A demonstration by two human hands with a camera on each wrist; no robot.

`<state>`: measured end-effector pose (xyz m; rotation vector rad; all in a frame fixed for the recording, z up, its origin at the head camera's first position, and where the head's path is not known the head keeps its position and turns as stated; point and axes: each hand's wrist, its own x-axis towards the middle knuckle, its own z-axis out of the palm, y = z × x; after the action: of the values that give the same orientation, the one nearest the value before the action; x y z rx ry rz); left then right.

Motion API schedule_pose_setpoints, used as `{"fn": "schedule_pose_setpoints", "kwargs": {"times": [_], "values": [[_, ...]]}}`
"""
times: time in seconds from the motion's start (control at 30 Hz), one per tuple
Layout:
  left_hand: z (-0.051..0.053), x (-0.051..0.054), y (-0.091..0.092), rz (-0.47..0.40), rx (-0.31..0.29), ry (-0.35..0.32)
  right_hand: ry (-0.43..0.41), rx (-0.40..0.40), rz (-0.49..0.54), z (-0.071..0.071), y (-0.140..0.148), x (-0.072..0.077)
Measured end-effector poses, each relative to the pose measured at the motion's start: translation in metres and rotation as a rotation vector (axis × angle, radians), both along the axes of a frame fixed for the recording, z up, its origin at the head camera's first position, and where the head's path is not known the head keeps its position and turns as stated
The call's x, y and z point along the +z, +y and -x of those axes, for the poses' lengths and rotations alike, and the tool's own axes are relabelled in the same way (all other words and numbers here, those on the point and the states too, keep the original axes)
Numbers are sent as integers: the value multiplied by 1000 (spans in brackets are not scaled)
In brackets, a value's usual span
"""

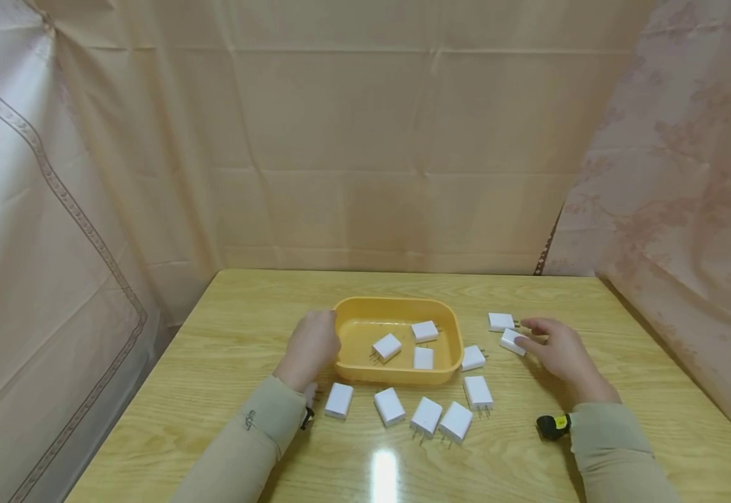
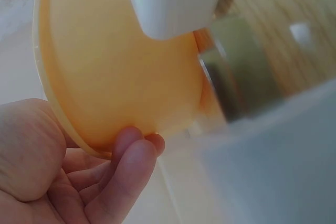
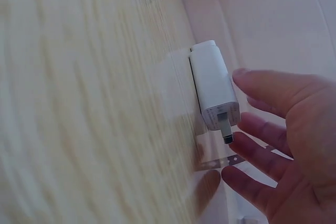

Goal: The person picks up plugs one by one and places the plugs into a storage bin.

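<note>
My left hand [image 1: 315, 342] grips the left rim of a yellow plastic basin [image 1: 396, 377]. In the left wrist view, its thumb and fingers [image 2: 128, 174] curl at the basin's edge. Three white plug chargers lie inside, one of them toward the left [image 1: 387, 346]. Right of the basin, my right hand [image 1: 560, 346] is at a white charger [image 1: 512, 341], its thumb against or just over it. The right wrist view shows that charger [image 3: 215, 85] on the table with its prongs out and the fingers spread loosely beside it. Another charger [image 1: 500, 321] lies just behind.
Several more white chargers lie in front of the basin, including one at the left [image 1: 338, 400] and one nearer the right [image 1: 478, 392]. Another [image 1: 473, 358] sits against the basin's right side. The wooden table [image 1: 264, 300] ends at hanging cloth [image 1: 378, 154].
</note>
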<state>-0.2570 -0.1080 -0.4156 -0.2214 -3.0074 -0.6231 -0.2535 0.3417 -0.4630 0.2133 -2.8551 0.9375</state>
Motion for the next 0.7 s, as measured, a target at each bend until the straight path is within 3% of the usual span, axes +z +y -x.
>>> {"fn": "schedule_pose_setpoints", "kwargs": {"times": [0.33, 0.7], "values": [[0, -1, -1, -6, -12, 24, -41, -1, 6, 2, -3, -4], [0, -1, -1, -8, -22, 34, -15, 27, -10, 1, -2, -6]]}}
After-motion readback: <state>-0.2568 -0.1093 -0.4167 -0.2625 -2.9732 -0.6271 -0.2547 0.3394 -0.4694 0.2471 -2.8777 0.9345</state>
